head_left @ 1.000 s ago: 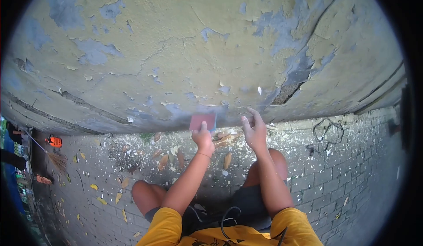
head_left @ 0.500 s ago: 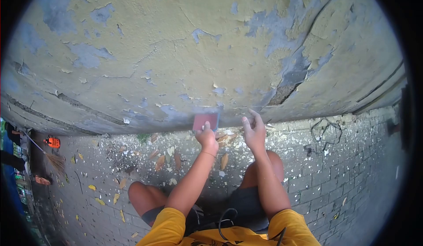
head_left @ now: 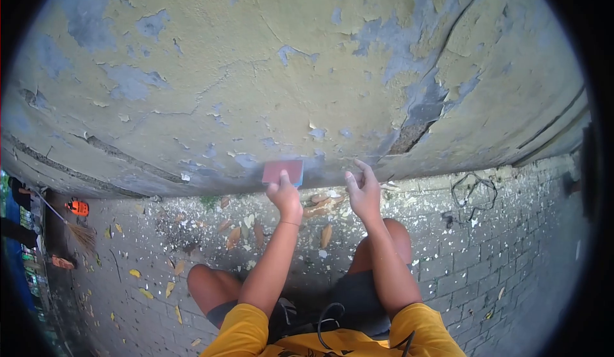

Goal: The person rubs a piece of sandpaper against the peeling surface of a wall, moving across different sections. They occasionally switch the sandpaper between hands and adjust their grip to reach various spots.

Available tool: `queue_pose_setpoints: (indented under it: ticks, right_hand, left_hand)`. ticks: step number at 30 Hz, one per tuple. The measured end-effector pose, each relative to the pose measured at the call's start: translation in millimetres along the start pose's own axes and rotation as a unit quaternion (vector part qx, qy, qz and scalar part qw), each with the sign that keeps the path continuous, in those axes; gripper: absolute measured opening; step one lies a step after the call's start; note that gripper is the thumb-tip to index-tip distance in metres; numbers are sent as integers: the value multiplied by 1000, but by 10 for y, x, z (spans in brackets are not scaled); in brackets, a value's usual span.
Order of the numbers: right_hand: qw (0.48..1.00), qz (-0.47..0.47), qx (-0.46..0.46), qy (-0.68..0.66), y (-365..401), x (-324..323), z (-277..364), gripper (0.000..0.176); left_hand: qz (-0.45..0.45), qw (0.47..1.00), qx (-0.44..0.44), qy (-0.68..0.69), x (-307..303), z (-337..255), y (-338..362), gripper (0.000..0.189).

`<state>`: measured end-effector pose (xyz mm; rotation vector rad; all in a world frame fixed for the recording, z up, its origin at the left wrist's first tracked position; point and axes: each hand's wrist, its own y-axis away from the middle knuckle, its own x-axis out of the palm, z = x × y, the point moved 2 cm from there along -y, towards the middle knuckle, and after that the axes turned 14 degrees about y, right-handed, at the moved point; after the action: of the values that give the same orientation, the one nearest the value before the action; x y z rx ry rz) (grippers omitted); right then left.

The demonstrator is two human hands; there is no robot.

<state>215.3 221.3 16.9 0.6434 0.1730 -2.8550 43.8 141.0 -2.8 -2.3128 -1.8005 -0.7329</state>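
Note:
My left hand (head_left: 284,198) grips a flat, reddish rectangular piece of sandpaper (head_left: 276,171) with a bluish edge along its right side. The thumb lies over its face, and the fingers behind it are hidden. The sandpaper is at the lower part of a wall (head_left: 211,31) with peeling yellowish paint and blue-grey bare patches. To its right, my right hand (head_left: 364,194) is raised close to the wall, holding nothing. Its fingers are loosely bent and apart, and pale dust coats the tips.
Paint flakes and dry leaves (head_left: 326,235) litter the brick paving (head_left: 460,274) along the wall's foot. A loop of dark wire (head_left: 474,196) lies at right. On the far left are a broom (head_left: 81,234), an orange object (head_left: 78,208) and a brick (head_left: 62,262).
My left hand has slid left along the wall with the sandpaper. My right hand has shifted slightly left, its fingers still apart.

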Motion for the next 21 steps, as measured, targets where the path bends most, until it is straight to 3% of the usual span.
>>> queue_pose_setpoints:
  ticks: [1, 2, 4, 6, 8, 10, 12, 13, 14, 16, 17, 20, 21]
  right_hand:
    - [1000, 0, -4, 4, -29, -28, 20, 43]
    - [1000, 2, -5, 0, -26, -59, 45, 43]
    - [1000, 14, 7, -3, 86, -47, 5, 44]
    - [1000, 7, 19, -3, 23, -40, 6, 43]
    - [1000, -1, 7, 4, 13, -95, 76, 43]
    - [1000, 5, 18, 3, 41, -127, 98, 43]
    - [1000, 5, 13, 2, 34, -102, 35, 43]
    - [1000, 5, 12, -8, 27, -86, 18, 43]
    - [1000, 6, 12, -18, 29, -72, 8, 44]
    - [1000, 7, 12, -20, 29, -67, 29, 44]
    - [1000, 6, 15, -23, 44, -61, 31, 45]
    - [1000, -4, 11, -16, 14, -60, -17, 44]
    - [1000, -6, 7, -17, 9, -65, 7, 44]
  left_hand:
    - [65, 993, 69, -66, 169, -212, 77, 22]
    - [65, 994, 66, -65, 264, -319, 162, 22]
    - [219, 958, 164, -83, 326, -462, 373, 23]
    - [230, 962, 120, -87, 236, -371, 321, 25]
    - [154, 972, 145, -104, 80, -107, 166, 25]
    - [137, 980, 125, -67, -1, 48, 58, 24]
    - [-21, 997, -61, 37, -83, 156, -28, 25]
    - [-80, 992, -78, 58, -34, 193, -80, 26]
    - [-83, 992, -77, 58, -43, 209, -73, 26]
    - [127, 977, 40, -164, 149, 22, 73, 27]
    - [212, 956, 176, -104, 333, -154, 313, 26]
    - [243, 956, 116, -115, 346, -98, 515, 25]
    - [211, 962, 68, -159, 257, 3, 446, 25]
